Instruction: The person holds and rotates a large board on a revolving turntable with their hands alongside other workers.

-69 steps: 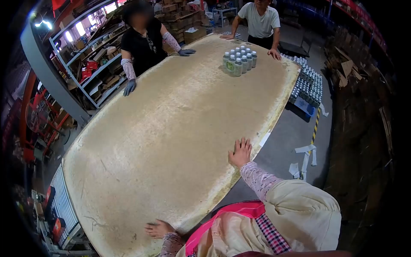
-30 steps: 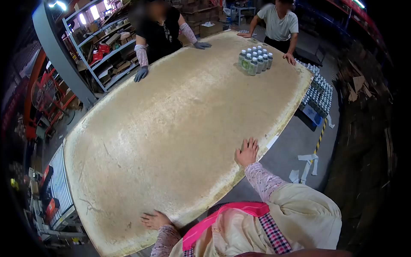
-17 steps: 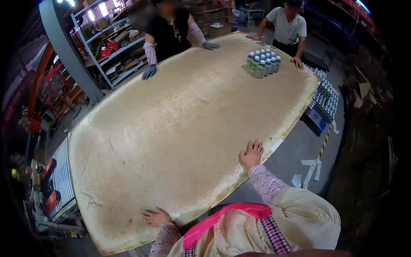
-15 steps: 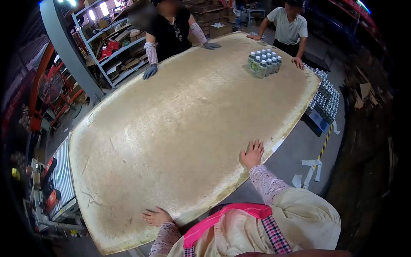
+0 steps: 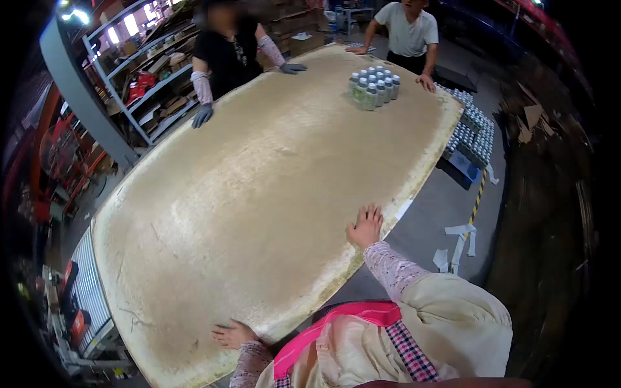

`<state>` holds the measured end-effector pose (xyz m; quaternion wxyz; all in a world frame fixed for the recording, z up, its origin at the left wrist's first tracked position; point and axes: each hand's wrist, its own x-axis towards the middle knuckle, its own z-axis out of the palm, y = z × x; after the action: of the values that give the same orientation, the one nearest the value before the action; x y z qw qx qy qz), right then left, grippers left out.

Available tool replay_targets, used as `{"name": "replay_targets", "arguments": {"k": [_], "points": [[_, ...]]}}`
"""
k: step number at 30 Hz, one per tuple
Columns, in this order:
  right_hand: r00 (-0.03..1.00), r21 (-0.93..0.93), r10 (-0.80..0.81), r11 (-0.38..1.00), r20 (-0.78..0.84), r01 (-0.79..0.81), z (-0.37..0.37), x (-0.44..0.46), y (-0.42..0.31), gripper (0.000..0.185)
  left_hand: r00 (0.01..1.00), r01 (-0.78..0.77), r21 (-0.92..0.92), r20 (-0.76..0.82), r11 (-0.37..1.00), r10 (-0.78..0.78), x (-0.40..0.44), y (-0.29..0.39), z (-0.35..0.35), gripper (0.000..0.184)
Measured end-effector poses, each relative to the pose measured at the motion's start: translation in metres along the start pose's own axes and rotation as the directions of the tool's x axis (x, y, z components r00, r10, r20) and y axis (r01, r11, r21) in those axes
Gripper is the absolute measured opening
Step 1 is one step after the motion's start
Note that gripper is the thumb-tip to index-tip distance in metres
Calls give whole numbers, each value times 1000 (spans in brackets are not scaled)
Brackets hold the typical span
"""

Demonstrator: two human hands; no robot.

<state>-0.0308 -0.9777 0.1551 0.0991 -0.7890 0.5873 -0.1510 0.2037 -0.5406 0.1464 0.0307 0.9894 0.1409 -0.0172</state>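
Head view, one: wide-angle, dark rounded borders; worn on the head, facing forward and down. Close range, lower edge: wearer's beige garment (image 5: 354,346). Middle range: tabletop (image 5: 259,194), seen from above. Far range: bottles (image 5: 370,97), shelving (image 5: 152,98).

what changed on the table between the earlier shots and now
Only the camera's view shifted; nothing on the table visibly moved, and nothing was taken hold of or let go. The left hand and right hand still rest on it, and the cluster of bottles stays near its far end.
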Motion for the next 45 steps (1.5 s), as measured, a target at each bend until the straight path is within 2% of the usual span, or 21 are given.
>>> {"name": "replay_targets", "arguments": {"k": [7,16,19,23,26,34,45], "points": [[1000,-1,-2,1000,-1,2,2,1,0,77,1000,1,85,-29,996,2,4,-4,10,81],[1000,13,-11,1000,-25,11,2,1,0,76,1000,15,67,24,998,-16,4,-3,2,82],[1000,14,-2,1000,-5,2,1,0,1,77,1000,10,67,-14,998,-9,5,-3,8,81],[1000,20,9,1000,-15,-9,2,0,-2,79,996,-23,26,-87,999,26,8,-12,26,78],[999,24,7,1000,43,-8,-3,3,-5,80,994,-39,-30,-100,999,36,6,-9,18,75],[999,22,-2,1000,45,1,-8,1,-7,84,996,-25,-91,-88,996,17,1,-5,6,73],[999,-15,-28,999,-19,28,6,4,1,77,997,-11,-152,-83,988,-2,-1,-1,-2,72]]}}
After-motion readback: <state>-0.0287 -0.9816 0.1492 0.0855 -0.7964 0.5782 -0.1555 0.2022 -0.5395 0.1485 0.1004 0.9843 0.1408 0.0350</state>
